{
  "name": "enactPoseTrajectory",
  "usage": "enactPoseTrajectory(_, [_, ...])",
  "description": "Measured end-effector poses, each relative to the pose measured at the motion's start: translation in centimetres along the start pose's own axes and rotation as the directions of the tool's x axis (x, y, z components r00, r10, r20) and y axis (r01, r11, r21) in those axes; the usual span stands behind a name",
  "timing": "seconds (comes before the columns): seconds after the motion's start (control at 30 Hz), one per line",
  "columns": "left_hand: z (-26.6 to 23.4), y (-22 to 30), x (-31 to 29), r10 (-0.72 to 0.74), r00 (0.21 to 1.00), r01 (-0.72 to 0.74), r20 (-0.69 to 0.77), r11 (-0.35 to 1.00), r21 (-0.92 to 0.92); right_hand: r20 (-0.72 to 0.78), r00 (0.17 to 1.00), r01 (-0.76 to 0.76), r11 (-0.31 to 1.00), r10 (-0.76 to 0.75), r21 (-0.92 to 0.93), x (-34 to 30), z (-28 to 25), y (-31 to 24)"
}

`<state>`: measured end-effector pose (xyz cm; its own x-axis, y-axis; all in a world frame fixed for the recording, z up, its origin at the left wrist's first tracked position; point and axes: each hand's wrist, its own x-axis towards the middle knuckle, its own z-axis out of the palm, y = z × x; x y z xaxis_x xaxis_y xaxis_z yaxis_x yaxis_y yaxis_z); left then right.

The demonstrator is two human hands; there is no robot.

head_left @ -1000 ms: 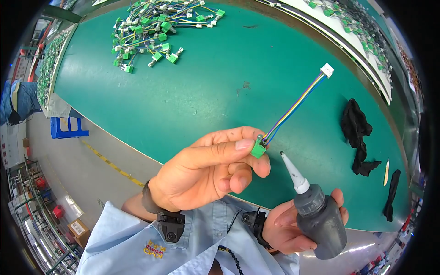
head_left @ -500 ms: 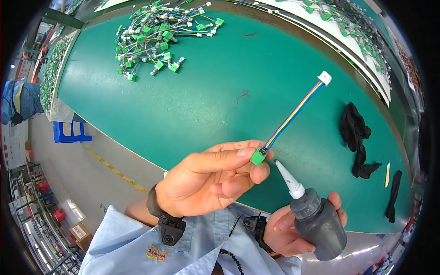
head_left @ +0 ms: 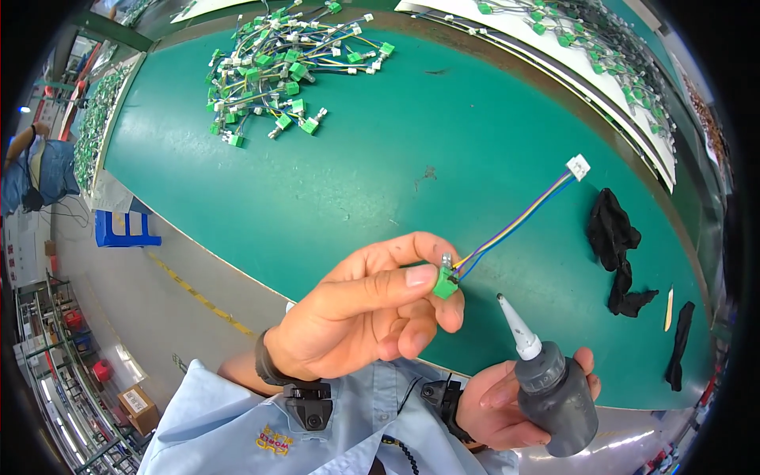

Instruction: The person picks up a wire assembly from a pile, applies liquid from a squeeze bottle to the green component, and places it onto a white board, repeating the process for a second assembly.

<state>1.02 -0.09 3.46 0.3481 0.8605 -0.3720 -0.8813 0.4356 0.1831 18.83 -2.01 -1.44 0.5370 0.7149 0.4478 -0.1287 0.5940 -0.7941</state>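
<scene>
Head view: small green connector block (head_left: 445, 283) sits just right of frame centre, pinched between thumb and fingertips of the left hand (head_left: 364, 317). Short metal pin sticks up from the block. Thin wire lead (head_left: 514, 224), blue, yellow and purple strands, runs from it toward 2 o'clock and ends in a small white plug (head_left: 578, 166), hanging free above the table.

Left hand: forearm comes in from 6 o'clock, palm turned to the right, thumb laid flat along the top, fingers curled in tight under it. Closed on the block, no gap visible.

Right hand (head_left: 507, 396) at 5 o'clock from the block, low in frame, wrapped around a dark grey squeeze bottle (head_left: 558, 396). Matte plastic body, long white tapered nozzle (head_left: 514, 324) pointing toward 11 o'clock. Tip is near the block, not touching.

Both wrists carry black straps with clips; sleeves light blue.

Table (head_left: 356, 174) is smooth green mat. Pile of same green-and-white wire leads (head_left: 277, 67) at 11 o'clock, well apart. Crumpled black cloth (head_left: 617, 245) at 3 o'clock. White board with more leads (head_left: 570, 47) along the far edge at 1 o'clock.
</scene>
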Motion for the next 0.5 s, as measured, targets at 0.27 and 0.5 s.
enactPoseTrajectory(0.27, [-0.18,-0.19,-0.03,-0.031,0.999,0.032,0.014,0.997,-0.077,0.028,1.000,0.000,0.998,0.002,-0.068,-0.02,0.26,-0.22])
enactPoseTrajectory(0.5, [0.38,0.01,-0.16,0.313,0.949,-0.261,-0.035,0.845,0.466,0.024,1.000,-0.001,1.000,0.002,-0.023,0.03,-0.21,0.03])
